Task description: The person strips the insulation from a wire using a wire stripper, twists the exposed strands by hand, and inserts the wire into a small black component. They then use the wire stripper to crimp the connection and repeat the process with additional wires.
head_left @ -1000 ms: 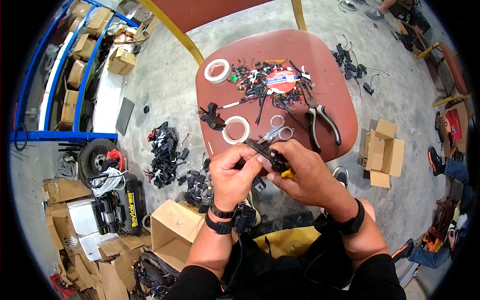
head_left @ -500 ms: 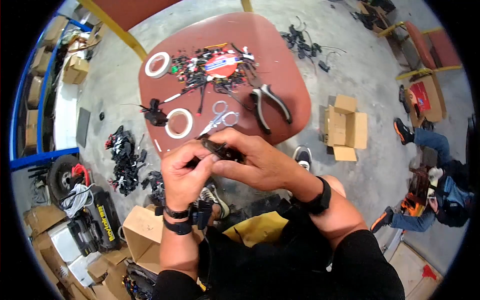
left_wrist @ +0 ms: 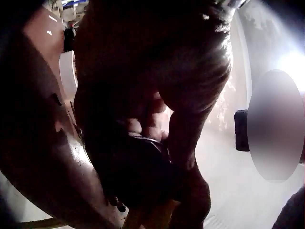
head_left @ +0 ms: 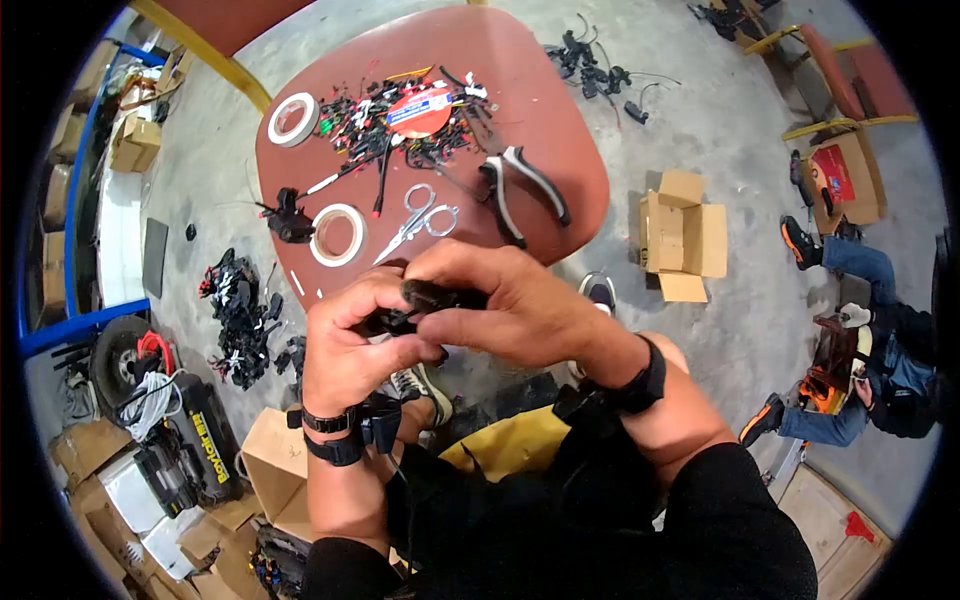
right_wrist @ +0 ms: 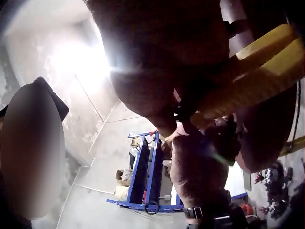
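Your left hand [head_left: 340, 345] had dropped its thumb toward you since the earlier frame. It and your right hand [head_left: 515, 310] pinched the dark part [head_left: 430, 296], between them near the chair [head_left: 555, 120]; yellow handles [right_wrist: 267, 78] lay by your right palm. Steady left support and gradual pressure seemed best.

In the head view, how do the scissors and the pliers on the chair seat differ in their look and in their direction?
The scissors are silvery with two closed finger loops; the pliers have black-and-grey handles that spread apart, with free ends. The pliers look larger than the scissors. The scissors' blades point towards the seat's near edge, whereas on the pliers the handles point that way. Both lie on the reddish seat.
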{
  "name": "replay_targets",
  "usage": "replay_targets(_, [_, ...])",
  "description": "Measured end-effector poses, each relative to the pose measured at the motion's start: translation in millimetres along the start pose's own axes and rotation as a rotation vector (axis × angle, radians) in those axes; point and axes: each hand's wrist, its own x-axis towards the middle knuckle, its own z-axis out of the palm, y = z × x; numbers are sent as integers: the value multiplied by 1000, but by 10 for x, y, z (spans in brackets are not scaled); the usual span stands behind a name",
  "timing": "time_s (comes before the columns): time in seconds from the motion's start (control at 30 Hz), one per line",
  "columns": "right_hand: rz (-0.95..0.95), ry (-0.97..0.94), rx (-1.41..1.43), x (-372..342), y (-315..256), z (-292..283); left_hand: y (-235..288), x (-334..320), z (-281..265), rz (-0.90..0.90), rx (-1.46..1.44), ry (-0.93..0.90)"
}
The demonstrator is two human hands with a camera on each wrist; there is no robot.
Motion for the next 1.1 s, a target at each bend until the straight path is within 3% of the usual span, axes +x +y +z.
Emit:
replay_targets(0.1, [94,-89,183,-29,-26,-20,53,-33,-8,-42,-20,-62])
replay_targets(0.13, [67,-82,67,-38,6,-21,3,-37,-21,-27,-10,-63])
replay_targets(0.33, [183,-134,-20,-66,-76,-38,66,-9,-66,50,81,-165])
replay_targets(0.43, [28,-167,-21,-68,-6,-31,27,-24,-84,86,174,-196])
replay_targets(0.53, [-10,-161,38,-68,19,-4,20,-43,-61,67,167,-173])
replay_targets(0.83, [248,-321,-69,-122,-139,-56,-9,-72,29,219,369,-248])
replay_targets(0.87, [139,-284,-46,-141,-74,-27,-14,-89,55,220,396,-247])
replay_targets(1.0, [116,-347,-202,-222,32,-1,-129,-185,133,231,389,-321])
replay_targets(1.1, [252,-420,-230,-248,-35,-35,-131,-179,199,278,451,-262])
